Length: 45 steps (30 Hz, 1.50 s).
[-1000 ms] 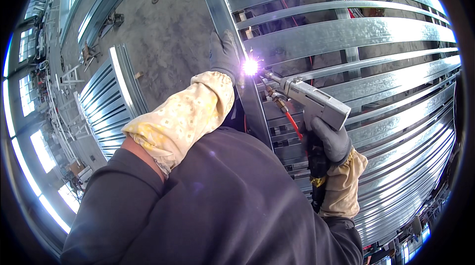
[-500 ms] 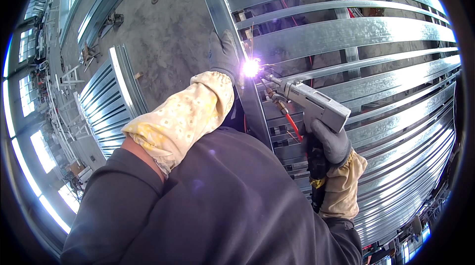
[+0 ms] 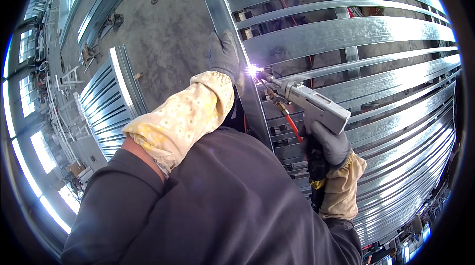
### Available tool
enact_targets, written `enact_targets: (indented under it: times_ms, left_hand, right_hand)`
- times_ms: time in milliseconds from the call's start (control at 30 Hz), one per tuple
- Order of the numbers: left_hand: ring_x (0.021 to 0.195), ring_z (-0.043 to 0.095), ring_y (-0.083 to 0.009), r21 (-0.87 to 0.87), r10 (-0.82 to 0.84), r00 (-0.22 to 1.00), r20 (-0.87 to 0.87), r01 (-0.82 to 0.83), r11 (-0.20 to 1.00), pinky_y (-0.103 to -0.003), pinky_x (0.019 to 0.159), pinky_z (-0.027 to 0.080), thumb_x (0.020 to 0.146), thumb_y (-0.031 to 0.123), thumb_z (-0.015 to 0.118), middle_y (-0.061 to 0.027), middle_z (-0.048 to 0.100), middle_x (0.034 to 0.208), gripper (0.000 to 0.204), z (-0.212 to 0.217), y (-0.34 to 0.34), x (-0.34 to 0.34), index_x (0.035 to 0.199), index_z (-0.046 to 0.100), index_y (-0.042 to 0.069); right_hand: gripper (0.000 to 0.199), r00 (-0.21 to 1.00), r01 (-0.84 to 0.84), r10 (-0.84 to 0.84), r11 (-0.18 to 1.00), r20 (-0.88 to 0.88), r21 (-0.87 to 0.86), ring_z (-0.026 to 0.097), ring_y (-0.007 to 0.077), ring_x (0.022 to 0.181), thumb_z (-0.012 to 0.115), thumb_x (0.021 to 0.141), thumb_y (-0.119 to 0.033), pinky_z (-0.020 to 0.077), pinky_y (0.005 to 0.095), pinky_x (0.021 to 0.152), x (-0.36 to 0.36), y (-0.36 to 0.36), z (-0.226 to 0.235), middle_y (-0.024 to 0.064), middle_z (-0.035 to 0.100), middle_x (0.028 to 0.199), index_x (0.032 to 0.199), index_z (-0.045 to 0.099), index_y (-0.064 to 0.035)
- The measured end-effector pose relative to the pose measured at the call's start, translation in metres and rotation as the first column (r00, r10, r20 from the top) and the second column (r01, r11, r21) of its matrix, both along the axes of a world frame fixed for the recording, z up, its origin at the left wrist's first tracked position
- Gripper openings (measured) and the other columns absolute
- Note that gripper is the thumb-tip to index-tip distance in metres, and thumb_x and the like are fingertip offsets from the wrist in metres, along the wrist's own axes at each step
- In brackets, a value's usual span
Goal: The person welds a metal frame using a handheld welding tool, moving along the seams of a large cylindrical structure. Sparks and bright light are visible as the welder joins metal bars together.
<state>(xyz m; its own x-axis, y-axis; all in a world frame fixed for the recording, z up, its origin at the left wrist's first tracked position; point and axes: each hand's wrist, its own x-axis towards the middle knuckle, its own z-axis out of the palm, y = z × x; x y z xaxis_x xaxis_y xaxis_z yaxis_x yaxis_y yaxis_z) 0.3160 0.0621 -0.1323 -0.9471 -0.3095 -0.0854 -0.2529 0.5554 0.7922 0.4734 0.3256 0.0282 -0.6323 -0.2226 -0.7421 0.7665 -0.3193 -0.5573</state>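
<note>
My right hand [image 3: 332,142], in a grey glove, is wrapped round the handle of a grey welding gun [image 3: 316,104]. The gun's nozzle points to the upper left, where a bright violet-white arc [image 3: 253,70] burns at the inner edge of a galvanised steel tube [image 3: 215,5]. On the tube's outer side, close by the arc, my gloved left hand [image 3: 222,56] grips the edge; part of its fingers is hidden. Slatted steel bars [image 3: 316,38] meet the tube from the right. A red hose [image 3: 293,125] with brass fittings hangs beside the gun.
Closely set galvanised bars [image 3: 396,166] fill the right side. A stack of ribbed steel sections [image 3: 111,99] lies at left on the concrete floor [image 3: 168,22]. Long metal profiles [image 3: 106,3] stretch along the far left. A black cable [image 3: 317,176] runs down from the gun.
The arc's glow has become smaller and dimmer, with fewer sparks. Both hands and the welding gun stay almost in the same place.
</note>
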Motion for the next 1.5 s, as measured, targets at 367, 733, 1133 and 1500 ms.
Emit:
enact_targets:
  times_ms: [367,733,1133,1500]
  left_hand:
    - [0.094,0.063,-0.0327,-0.020,0.024,1.000,-0.016,-0.025,0.999,-0.042,0.087,0.048,0.107,0.039,0.046,-0.0209,0.068,0.104,0.046,-0.006,0.000,0.000,0.120,0.062,-0.002]
    - [0.096,0.064,-0.0348,-0.021,-0.004,1.000,0.013,0.004,1.000,-0.042,0.089,0.048,0.106,0.042,0.046,-0.0219,0.068,0.106,0.050,-0.002,0.000,0.000,0.122,0.060,-0.003]
    - [0.121,0.058,-0.0424,-0.015,0.007,0.991,0.134,-0.005,1.000,-0.041,0.104,0.044,0.107,0.045,0.041,-0.0289,0.061,0.128,0.058,0.013,0.005,0.000,0.134,0.052,-0.006]
    - [0.134,0.049,-0.0434,0.013,-0.044,0.987,0.153,0.043,0.999,-0.041,0.111,0.040,0.107,0.049,0.039,-0.0352,0.050,0.141,0.073,0.006,0.006,0.000,0.143,0.040,-0.014]
  right_hand:
    - [0.023,1.000,-0.009,0.009,1.000,0.003,-0.001,0.061,0.0117,0.066,0.059,0.098,-0.017,0.0499,0.0263,0.057,0.001,0.001,-0.002,0.0072,0.064,0.089,0.114,0.058,-0.0002]
    - [0.026,0.999,-0.032,0.032,0.999,0.013,-0.001,0.061,0.0114,0.065,0.059,0.098,-0.017,0.0498,0.0261,0.057,0.000,0.002,-0.002,0.0078,0.066,0.092,0.118,0.057,0.0000]
    - [0.049,0.840,0.532,-0.474,0.816,-0.265,0.227,0.064,0.0203,0.077,0.062,0.089,-0.011,0.0514,0.0300,0.062,0.030,0.007,0.072,0.0172,0.068,0.096,0.134,0.052,0.0064]
    - [0.043,0.481,0.858,-0.566,0.150,-0.669,0.491,0.057,0.0131,0.060,0.047,0.104,-0.031,0.0429,0.0242,0.050,0.130,-0.019,0.168,0.0186,0.066,0.095,0.123,0.052,0.0069]
